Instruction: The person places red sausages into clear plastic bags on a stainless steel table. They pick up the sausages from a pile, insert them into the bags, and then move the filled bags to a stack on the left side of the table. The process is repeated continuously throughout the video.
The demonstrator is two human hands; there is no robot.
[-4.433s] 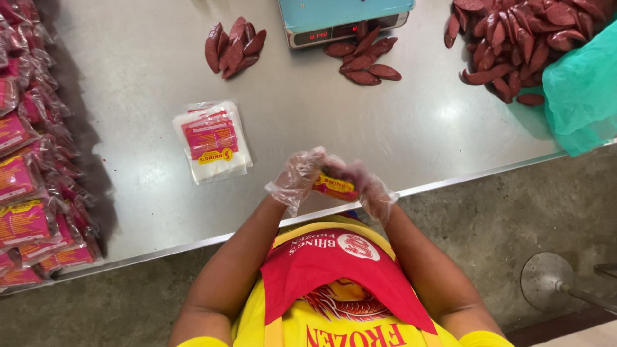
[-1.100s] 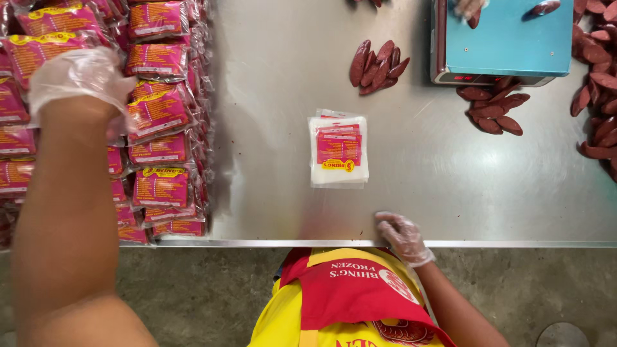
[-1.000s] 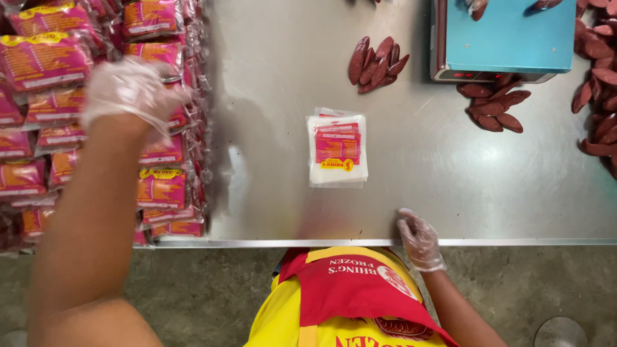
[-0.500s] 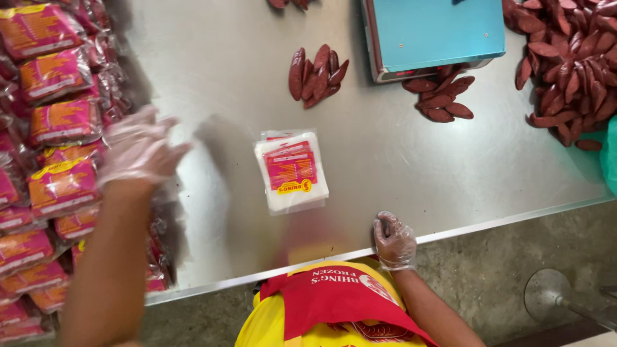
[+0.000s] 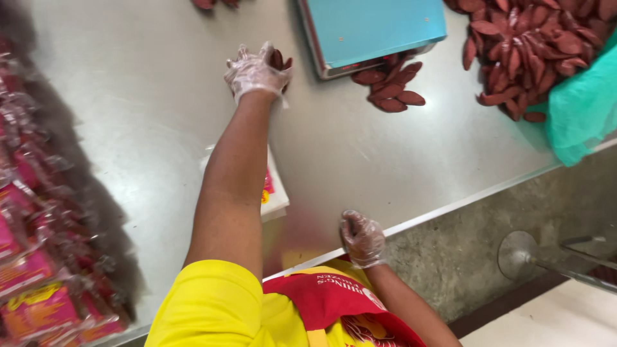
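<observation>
My left hand [image 5: 256,74], in a clear plastic glove, reaches far across the steel table [image 5: 148,115] and is cupped over a small pile of dark red oblong pieces [image 5: 281,61], fingers curled on them. Under my left forearm lies a flat stack of empty white and pink printed bags [image 5: 275,193], mostly hidden. My right hand [image 5: 362,238], also gloved, rests at the table's near edge with fingers curled and nothing in it.
A teal-topped scale [image 5: 373,29] stands at the back, with loose red pieces [image 5: 392,87] in front of it. A large heap of the same pieces [image 5: 533,45] and a green plastic bag [image 5: 581,103] are at right. Filled pink packets [image 5: 38,270] line the left.
My left hand has swung from the packets at the left across to the small pile of red pieces. The right hand has stayed at the table edge. The view has shifted left.
</observation>
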